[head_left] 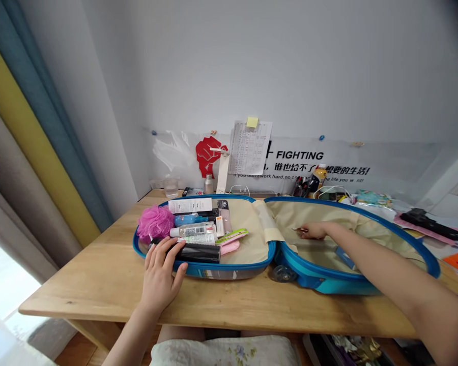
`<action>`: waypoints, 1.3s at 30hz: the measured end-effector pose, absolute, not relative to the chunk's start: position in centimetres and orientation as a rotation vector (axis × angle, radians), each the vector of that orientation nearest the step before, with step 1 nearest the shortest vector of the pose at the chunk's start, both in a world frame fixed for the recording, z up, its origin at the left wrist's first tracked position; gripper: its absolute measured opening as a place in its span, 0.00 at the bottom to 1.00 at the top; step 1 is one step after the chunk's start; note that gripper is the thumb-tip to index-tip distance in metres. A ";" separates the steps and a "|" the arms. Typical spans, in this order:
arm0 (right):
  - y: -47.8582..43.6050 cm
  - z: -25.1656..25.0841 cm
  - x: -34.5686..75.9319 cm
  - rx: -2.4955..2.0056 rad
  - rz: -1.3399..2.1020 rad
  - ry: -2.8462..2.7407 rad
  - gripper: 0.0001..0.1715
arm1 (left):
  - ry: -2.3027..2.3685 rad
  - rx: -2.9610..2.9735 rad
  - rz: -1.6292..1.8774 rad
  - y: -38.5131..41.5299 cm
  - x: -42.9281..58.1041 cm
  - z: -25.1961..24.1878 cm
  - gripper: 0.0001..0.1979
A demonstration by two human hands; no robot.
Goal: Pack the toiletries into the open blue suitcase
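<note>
A blue suitcase (pixel 236 269) lies spread open on the wooden table. My left hand (pixel 162 269) rests at the near edge of its left half, fingers stretched over the end of a black cylindrical container (pixel 198 252). Around that lie a pink bath puff (pixel 154 223), a clear bottle (pixel 194 231), a blue bottle (pixel 189 219), a white printed box (pixel 190 205), a green-and-white strip (pixel 232 236) and a pink item (pixel 230 247). Inside the right half, my right hand (pixel 313 230) pinches a small, thin, gold-coloured item (pixel 299 230), too small to name. A blue box (pixel 344 257) lies near my right forearm.
Behind the suitcase stand a clear cup (pixel 171 188), a small silver bottle (pixel 208 184), pens (pixel 301 187) and a yellow bottle (pixel 318 179). A black object (pixel 429 223) lies on the right. Curtains (pixel 41 117) hang at the left, and a cushion (pixel 225 352) covers my lap.
</note>
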State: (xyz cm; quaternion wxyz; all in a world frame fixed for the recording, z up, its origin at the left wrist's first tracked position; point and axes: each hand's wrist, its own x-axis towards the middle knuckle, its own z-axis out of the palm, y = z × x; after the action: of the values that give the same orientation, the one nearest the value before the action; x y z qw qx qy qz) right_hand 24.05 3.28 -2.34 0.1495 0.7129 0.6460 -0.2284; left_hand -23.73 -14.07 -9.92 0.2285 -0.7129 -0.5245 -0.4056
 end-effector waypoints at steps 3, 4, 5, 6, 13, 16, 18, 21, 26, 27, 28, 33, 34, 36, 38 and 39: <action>3.4 -2.6 23.9 2.102 -0.706 1.872 0.14 | -1.464 -1.962 -1.117 -14.2 -23.7 -9.8 0.21; 3.4 -2.6 23.8 2.126 -0.732 1.884 0.16 | -1.470 -1.961 -1.119 -14.2 -23.7 -9.8 0.21; 3.3 -2.5 23.7 2.153 -0.764 1.903 0.17 | -1.473 -1.960 -1.122 -14.2 -23.7 -9.8 0.21; 3.2 -2.3 23.5 2.183 -0.805 1.929 0.18 | -1.475 -1.960 -1.126 -14.2 -23.7 -9.7 0.21; 2.1 1.8 21.1 2.319 -1.150 2.325 0.15 | -1.456 -1.965 -1.134 -14.2 -23.7 -9.6 0.19; 2.2 3.8 19.2 2.325 -1.208 2.478 0.18 | -1.457 -1.969 -1.134 -14.2 -23.7 -9.5 0.19; 2.3 4.8 17.2 2.322 -1.241 2.541 0.20 | -1.460 -1.968 -1.136 -14.3 -23.7 -9.5 0.19; 2.2 5.7 13.0 2.230 -1.522 2.570 0.19 | -1.460 -1.968 -1.134 -14.3 -23.7 -9.5 0.19; 2.4 5.1 5.6 1.981 -1.964 2.456 0.13 | -1.450 -1.954 -1.119 -14.3 -23.7 -9.6 0.20; 2.6 4.8 4.4 1.960 -1.968 2.439 0.12 | -1.450 -1.952 -1.115 -14.3 -23.7 -9.6 0.20; 2.8 4.3 3.4 1.942 -1.972 2.415 0.11 | -1.449 -1.951 -1.113 -14.3 -23.7 -9.6 0.20; 3.5 2.0 0.5 1.916 -1.901 2.284 0.07 | -1.452 -1.957 -1.110 -14.2 -23.8 -9.7 0.20; 3.6 1.7 0.3 1.920 -1.873 2.265 0.07 | -1.457 -1.960 -1.105 -14.2 -23.8 -9.8 0.21; 3.7 1.0 0.1 1.939 -1.803 2.238 0.09 | -1.456 -1.966 -1.091 -14.1 -23.9 -9.9 0.21; 3.7 0.6 0.1 1.970 -1.719 2.222 0.12 | -1.447 -1.966 -1.077 -14.1 -23.9 -10.0 0.21; 3.8 0.4 0.1 1.986 -1.675 2.218 0.13 | -1.440 -1.964 -1.075 -14.1 -23.9 -10.0 0.21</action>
State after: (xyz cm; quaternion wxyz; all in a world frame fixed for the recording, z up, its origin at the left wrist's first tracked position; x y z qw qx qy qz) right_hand 0.10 3.79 0.37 -0.1369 0.5759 0.6431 -0.4858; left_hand -23.90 -14.06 -10.03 0.2373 -0.7167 -0.5254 -0.3924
